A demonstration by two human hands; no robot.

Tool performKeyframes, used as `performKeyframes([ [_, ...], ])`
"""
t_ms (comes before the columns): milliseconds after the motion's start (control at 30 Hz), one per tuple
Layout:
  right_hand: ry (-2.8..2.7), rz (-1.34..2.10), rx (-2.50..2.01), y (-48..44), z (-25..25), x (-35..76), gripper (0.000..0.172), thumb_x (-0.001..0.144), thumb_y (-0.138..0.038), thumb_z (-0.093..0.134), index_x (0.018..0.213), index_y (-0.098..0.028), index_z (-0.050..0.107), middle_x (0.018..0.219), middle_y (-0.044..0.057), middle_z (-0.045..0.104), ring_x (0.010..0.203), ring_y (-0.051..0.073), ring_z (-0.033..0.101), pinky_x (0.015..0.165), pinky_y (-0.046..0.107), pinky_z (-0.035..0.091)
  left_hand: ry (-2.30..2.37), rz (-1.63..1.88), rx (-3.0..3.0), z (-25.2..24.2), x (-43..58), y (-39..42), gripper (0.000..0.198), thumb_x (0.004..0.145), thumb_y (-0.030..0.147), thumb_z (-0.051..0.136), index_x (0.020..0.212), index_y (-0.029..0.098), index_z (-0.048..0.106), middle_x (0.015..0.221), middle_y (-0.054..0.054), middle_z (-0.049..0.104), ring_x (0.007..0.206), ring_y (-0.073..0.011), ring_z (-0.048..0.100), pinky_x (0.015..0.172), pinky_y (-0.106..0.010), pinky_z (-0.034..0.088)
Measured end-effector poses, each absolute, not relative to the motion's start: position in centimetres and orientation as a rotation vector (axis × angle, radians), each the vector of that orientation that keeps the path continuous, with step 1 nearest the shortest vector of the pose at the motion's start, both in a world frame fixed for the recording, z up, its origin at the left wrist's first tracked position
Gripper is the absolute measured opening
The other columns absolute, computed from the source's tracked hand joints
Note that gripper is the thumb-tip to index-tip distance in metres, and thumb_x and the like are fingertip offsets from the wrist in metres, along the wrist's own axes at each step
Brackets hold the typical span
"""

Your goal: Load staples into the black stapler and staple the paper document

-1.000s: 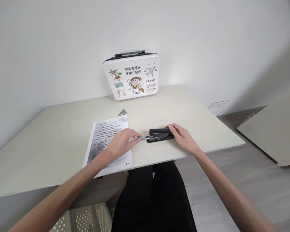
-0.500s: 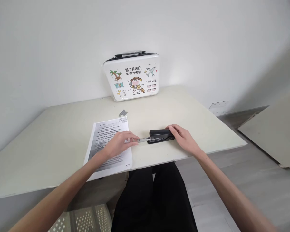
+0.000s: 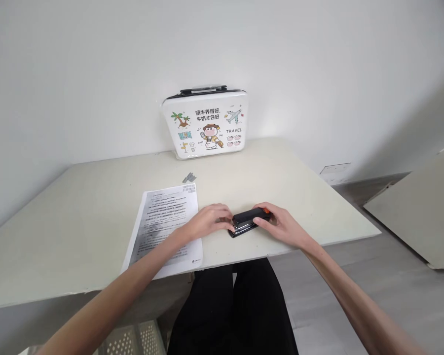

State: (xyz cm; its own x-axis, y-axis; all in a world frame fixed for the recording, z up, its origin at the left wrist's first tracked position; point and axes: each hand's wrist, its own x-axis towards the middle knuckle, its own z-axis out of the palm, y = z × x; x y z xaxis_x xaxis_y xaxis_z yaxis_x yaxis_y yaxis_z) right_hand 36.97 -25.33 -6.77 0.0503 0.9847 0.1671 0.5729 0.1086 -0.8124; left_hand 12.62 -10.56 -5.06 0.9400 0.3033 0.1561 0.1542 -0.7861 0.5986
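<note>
A black stapler (image 3: 248, 220) lies on the table near its front edge, slightly tilted across. My right hand (image 3: 279, 226) grips its rear end, thumb on the near side and fingers on the far side; a bit of orange shows there. At the stapler's front end, the fingers of my left hand (image 3: 212, 220) are closed against the tip, where the metal staple tray sits inside the body. Under my left wrist lies a printed paper sheet (image 3: 166, 209). A few grey staple strips (image 3: 189, 177) rest just beyond the sheet's top edge.
A white cartoon-printed case (image 3: 207, 125) with a black handle stands at the back of the table (image 3: 77, 212), against the wall. Below the table's front edge are my dark-trousered legs and a perforated basket (image 3: 133, 340). A pale panel (image 3: 422, 207) stands at the right.
My left hand has moved right, up to the stapler's front, and the tray that stuck out has slid into the body. The stapler has turned slightly and come nearer.
</note>
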Motion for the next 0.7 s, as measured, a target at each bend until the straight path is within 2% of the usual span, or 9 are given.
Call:
performKeyframes([
  [167,-1.623,0.717,-1.554,-25.4,-6.9,37.1,0.041,0.097,-0.061,0.056,0.116,-0.027,0.065,0.107,0.006,0.073,0.091,0.025,0.066,0.075,0.036,0.052,0.308,0.351,2.508,-5.7,12.9,-11.1,0.04,0.098,0.058,0.061,0.086,0.023,0.073,0.084,-0.004,0.068,0.087,-0.0218,0.065,0.082,-0.033,0.051],
  [267,-1.584,0.726,-1.554,-25.5,-6.9,36.8,0.041,0.095,-0.062,0.059,0.115,-0.027,0.066,0.106,0.005,0.074,0.091,0.025,0.066,0.076,0.036,0.053,0.308,0.321,2.516,-5.0,12.7,-11.2,0.039,0.097,0.059,0.062,0.09,0.023,0.074,0.089,-0.004,0.07,0.086,-0.021,0.066,0.078,-0.031,0.05],
  [367,-1.528,0.746,-1.551,-25.6,-6.7,36.5,0.041,0.093,-0.062,0.063,0.111,-0.026,0.067,0.104,0.005,0.074,0.092,0.024,0.067,0.081,0.036,0.054,0.37,0.281,2.552,-3.8,11.3,-9.6,0.036,0.094,0.06,0.066,0.105,0.027,0.075,0.099,-0.004,0.073,0.091,-0.0214,0.068,0.081,-0.031,0.05],
  [433,-1.506,0.756,-1.565,-25.7,-6.7,36.4,0.041,0.092,-0.063,0.064,0.11,-0.026,0.068,0.103,0.004,0.074,0.092,0.024,0.067,0.081,0.036,0.054,0.571,0.388,2.586,-3.3,9.3,-7.3,0.037,0.096,0.059,0.064,0.112,0.027,0.073,0.101,-0.004,0.073,0.093,-0.0218,0.068,0.085,-0.033,0.05],
  [533,-1.506,0.744,-1.584,-25.7,-6.7,36.4,0.041,0.091,-0.063,0.064,0.11,-0.027,0.069,0.102,0.003,0.075,0.089,0.023,0.067,0.079,0.035,0.054,1.12,0.677,2.597,-3.3,5.2,-3.0,0.035,0.102,0.05,0.051,0.108,0.021,0.07,0.103,-0.008,0.07,0.092,-0.0235,0.064,0.088,-0.038,0.05],
  [600,-1.509,0.732,-1.587,-25.7,-6.8,36.4,0.04,0.091,-0.062,0.064,0.11,-0.027,0.07,0.102,0.003,0.075,0.09,0.023,0.067,0.078,0.035,0.054,1.375,0.697,2.666,-3.8,2.3,-0.7,0.033,0.101,0.045,0.048,0.108,0.019,0.067,0.102,-0.011,0.067,0.102,-0.0283,0.061,0.097,-0.043,0.047],
  [700,-1.505,0.726,-1.599,-25.7,-6.7,36.3,0.039,0.091,-0.062,0.064,0.11,-0.028,0.07,0.103,0.003,0.075,0.09,0.024,0.068,0.078,0.036,0.055,1.572,0.615,2.713,-4.9,-0.6,1.1,0.035,0.098,0.047,0.05,0.109,0.017,0.065,0.113,-0.016,0.063,0.114,-0.035,0.054,0.106,-0.051,0.041],
])
